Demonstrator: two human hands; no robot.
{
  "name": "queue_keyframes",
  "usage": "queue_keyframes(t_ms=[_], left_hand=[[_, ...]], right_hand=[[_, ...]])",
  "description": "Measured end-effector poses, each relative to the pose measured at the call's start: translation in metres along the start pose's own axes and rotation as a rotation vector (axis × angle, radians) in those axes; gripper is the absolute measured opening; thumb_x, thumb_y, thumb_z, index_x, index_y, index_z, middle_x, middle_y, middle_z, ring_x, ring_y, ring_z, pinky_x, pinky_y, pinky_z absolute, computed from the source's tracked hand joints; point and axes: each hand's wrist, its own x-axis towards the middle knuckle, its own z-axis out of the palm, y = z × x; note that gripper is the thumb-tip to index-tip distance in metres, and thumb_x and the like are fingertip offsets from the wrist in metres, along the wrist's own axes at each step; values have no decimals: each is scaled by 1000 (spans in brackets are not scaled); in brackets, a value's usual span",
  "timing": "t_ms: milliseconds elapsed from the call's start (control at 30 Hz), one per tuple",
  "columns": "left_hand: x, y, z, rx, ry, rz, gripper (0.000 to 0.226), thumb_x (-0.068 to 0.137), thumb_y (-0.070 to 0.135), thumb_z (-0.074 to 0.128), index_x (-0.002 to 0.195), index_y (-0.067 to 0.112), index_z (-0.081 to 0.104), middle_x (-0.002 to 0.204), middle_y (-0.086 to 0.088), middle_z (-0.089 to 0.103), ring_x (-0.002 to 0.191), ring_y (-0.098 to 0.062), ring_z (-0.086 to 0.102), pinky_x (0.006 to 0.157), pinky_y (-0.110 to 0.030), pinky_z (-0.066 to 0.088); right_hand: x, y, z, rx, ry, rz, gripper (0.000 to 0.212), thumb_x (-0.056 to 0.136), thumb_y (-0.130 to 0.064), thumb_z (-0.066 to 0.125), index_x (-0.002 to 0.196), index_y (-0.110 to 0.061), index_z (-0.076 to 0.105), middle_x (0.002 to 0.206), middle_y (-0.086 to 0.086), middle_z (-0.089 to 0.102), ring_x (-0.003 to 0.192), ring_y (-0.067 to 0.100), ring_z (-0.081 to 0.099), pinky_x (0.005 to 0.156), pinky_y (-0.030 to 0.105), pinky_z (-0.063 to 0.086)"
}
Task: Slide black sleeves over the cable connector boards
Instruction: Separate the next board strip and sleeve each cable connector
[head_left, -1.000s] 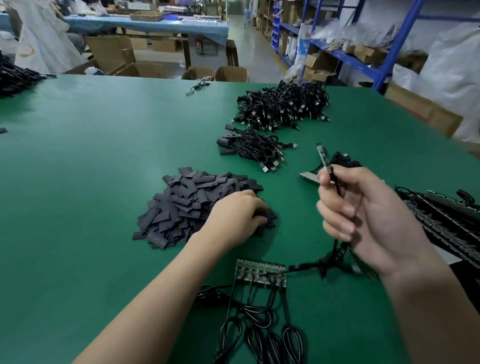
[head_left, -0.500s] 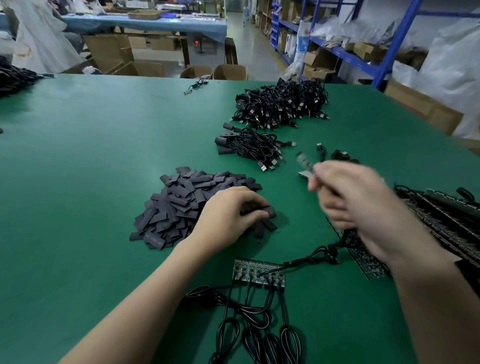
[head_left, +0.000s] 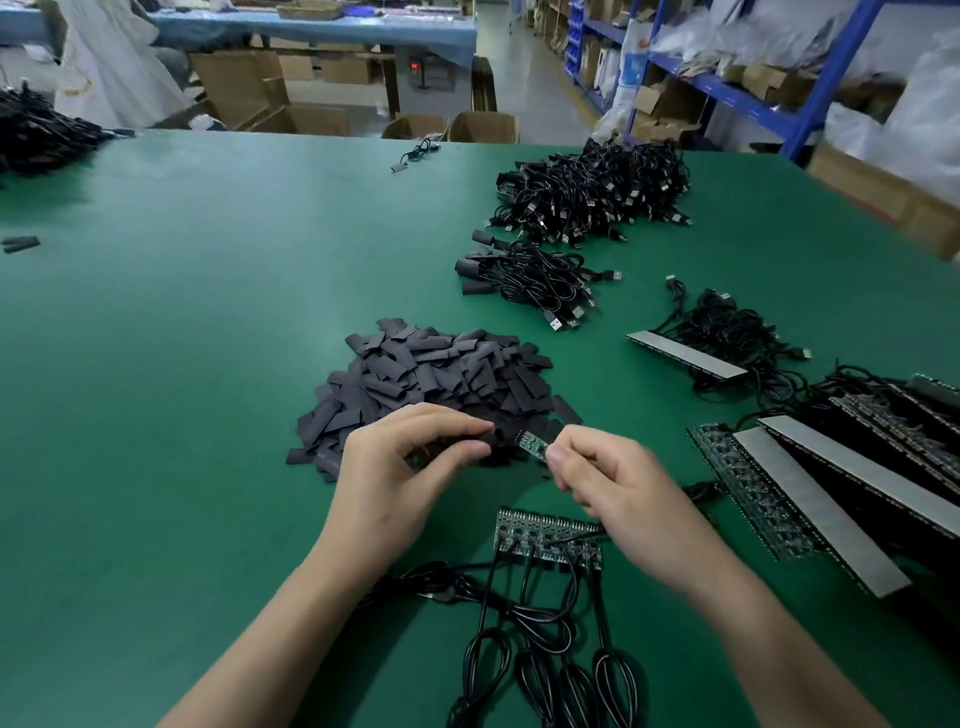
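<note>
The sleeve looks like a short flat cut of thin black tubing: v. light, soft, prob. closes up if squeezed on its flat faces, so best pinched by the edges near the mouth to make it gape. The connector board is a small green PCB w/ tiny parts on top. It looks stiff but thin, & likely fragile where the lead joins it, so the safest hold is at the cable end, by the edges, not on the components. Both are held just above the near edge of the sleeve pile, btwn the two hands, w/ the board's free end at the sleeve's mouth. Whether it has entered can't be told, as the spot is dark & a bit blurred. The left hand is palm-down, low over the table, thumb & forefinger curled in a pinch on the sleeve, other fingers tucked under. The right hand sits opposite, knuckles up, fingers curled, thumb & forefinger tips gripping the board's rear end. A thin black lead shows below its palm, crossing the panel of boards that lies just below the hands, w/ coiled cables trailing toward the near edge. Judged step: threading, barely begun. It needs straight alignment, no force.
</note>
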Motion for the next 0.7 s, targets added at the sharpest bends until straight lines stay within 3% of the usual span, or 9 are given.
queue_keyframes(t_ms=[133,400,700], left_hand=[[-3,-2,0,42,-50,24,15,83,29,79,97,25,82,97,18,75,97,-5,71,87,-21,54],[-4,-1,0,75,-72,59,17,82,30,81,99,25,82,99,18,74,97,-8,71,84,-33,58],[-4,1,0,87,-83,80,18,82,28,81,100,23,82,100,17,74,97,-9,70,83,-31,58]], right_hand=[[-2,3,3,-27,-15,-51,42,96,-59,44,76,-22,49,60,-10,36,54,4,30,53,22,28],[-4,5,7,-73,-17,-60,35,107,-35,52,72,-29,48,58,-11,39,52,3,32,52,21,30],[-4,7,7,-54,-8,-45,34,107,-35,52,74,-23,50,60,-10,39,55,2,33,53,23,30]])
